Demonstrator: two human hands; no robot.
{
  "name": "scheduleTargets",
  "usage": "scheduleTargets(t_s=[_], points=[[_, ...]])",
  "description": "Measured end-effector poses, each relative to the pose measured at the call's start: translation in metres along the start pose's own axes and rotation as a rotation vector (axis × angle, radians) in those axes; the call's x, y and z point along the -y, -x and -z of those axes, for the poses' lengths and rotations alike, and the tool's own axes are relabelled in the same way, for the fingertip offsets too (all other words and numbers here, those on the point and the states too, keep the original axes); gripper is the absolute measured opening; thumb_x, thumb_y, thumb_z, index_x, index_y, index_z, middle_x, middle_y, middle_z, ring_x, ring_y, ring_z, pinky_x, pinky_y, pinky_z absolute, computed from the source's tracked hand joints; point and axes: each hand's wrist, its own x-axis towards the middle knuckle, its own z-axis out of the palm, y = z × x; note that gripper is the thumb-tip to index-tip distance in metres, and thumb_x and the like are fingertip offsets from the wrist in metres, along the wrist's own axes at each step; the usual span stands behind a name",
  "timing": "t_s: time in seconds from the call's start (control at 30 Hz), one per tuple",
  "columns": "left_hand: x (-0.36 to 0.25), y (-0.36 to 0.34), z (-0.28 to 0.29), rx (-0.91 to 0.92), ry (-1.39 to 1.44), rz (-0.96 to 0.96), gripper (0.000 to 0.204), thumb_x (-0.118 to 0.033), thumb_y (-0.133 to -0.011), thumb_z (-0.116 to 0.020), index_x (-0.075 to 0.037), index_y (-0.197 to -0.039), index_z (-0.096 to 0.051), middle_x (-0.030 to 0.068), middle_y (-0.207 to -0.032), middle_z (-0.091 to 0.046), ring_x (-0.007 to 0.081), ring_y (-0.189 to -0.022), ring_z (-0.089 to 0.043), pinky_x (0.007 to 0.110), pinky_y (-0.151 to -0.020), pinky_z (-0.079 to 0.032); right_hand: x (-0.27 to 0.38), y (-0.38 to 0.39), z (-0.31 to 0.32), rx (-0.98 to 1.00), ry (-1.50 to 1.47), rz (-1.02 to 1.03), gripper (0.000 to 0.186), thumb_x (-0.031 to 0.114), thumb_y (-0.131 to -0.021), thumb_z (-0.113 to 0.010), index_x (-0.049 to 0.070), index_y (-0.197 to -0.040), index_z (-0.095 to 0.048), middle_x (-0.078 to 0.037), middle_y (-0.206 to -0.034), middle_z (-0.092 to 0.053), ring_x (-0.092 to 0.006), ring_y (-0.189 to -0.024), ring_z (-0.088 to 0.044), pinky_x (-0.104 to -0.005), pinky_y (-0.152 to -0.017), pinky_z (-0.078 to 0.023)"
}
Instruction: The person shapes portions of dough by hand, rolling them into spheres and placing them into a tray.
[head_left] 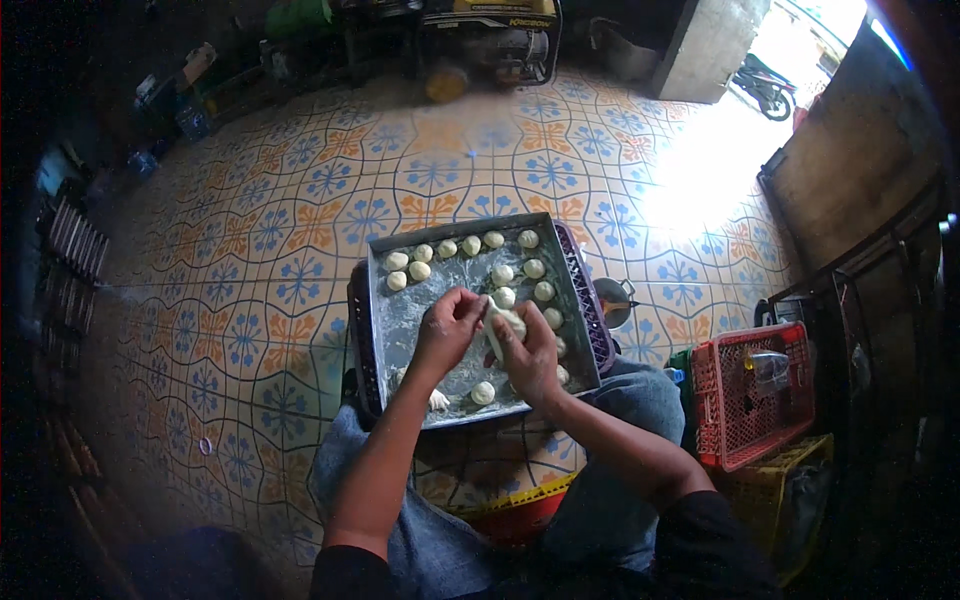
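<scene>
Head cam: dough point(513, 322), floury tray point(405, 312), tiled flr point(290, 225)

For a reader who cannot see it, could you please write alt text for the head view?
A person's right hand holds pale dough, with the left hand close beside it, over a metal tray of dough balls. The tray sits over a purple crate near the person's knees, above a patterned tile floor.

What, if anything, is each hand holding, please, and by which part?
The right hand holds pale dough, wrapped around its body. The left hand has its fingertips close beside the dough; whether they grip it cannot be told.
</scene>
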Motion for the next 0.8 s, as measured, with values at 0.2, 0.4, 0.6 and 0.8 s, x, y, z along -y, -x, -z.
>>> scheduleTargets(t_s=[0.2, 0.4, 0.6, 0.8], points=[[0.015, -0.015, -0.016, 0.024, 0.263, 0.184, 0.029, -0.033, -0.102, -0.061, -0.005, -0.101, -0.067, 0.0031, -0.089, -0.069, 0.0104, -0.077, -0.064, 0.028, -0.072, -0.052, -0.004, -0.010, 0.026, -0.009, 0.224, -0.001, 0.025, 0.026, -0.102, -0.064, 0.002, -0.099, -0.058, -0.002, -0.085, -0.059, -0.0070, -0.074, -0.058, -0.0252, -0.054, -0.049], [0.002, -0.002, -0.018, 0.049, 0.640, 0.198, 0.040, -0.041, -0.104, -0.053, -0.005, -0.114, -0.067, 0.0057, -0.100, -0.070, 0.0141, -0.092, -0.068, 0.030, -0.086, -0.055, 0.004, -0.029, 0.029, -0.008, 0.086, -0.234, 0.043, 0.046, -0.108, -0.044, 0.005, -0.113, -0.055, -0.004, -0.087, -0.057, -0.0122, -0.071, -0.056, -0.0305, -0.060, -0.048], [-0.025, 0.014, -0.018, 0.090, 0.351, 0.070, 0.023, -0.021, -0.098, -0.068, -0.003, -0.113, -0.068, 0.0055, -0.103, -0.070, 0.0120, -0.090, -0.067, 0.029, -0.085, -0.056, -0.016, -0.042, 0.042, 0.010, -0.011, -0.310, 0.051, 0.051, -0.107, -0.041, 0.006, -0.127, -0.052, -0.011, -0.096, -0.062, -0.0197, -0.082, -0.065, -0.0353, -0.068, -0.054], [-0.017, 0.010, -0.030, -0.233, -0.343, -0.468, 0.035, -0.009, -0.087, -0.066, -0.004, -0.122, -0.064, 0.0191, -0.129, -0.061, 0.0342, -0.132, -0.054, 0.042, -0.105, -0.048, -0.034, -0.028, 0.034, 0.298, -0.523, -0.572, 0.073, 0.068, -0.102, -0.034, 0.005, -0.131, -0.058, -0.015, -0.127, -0.063, -0.0269, -0.117, -0.062, -0.0427, -0.100, -0.049]])
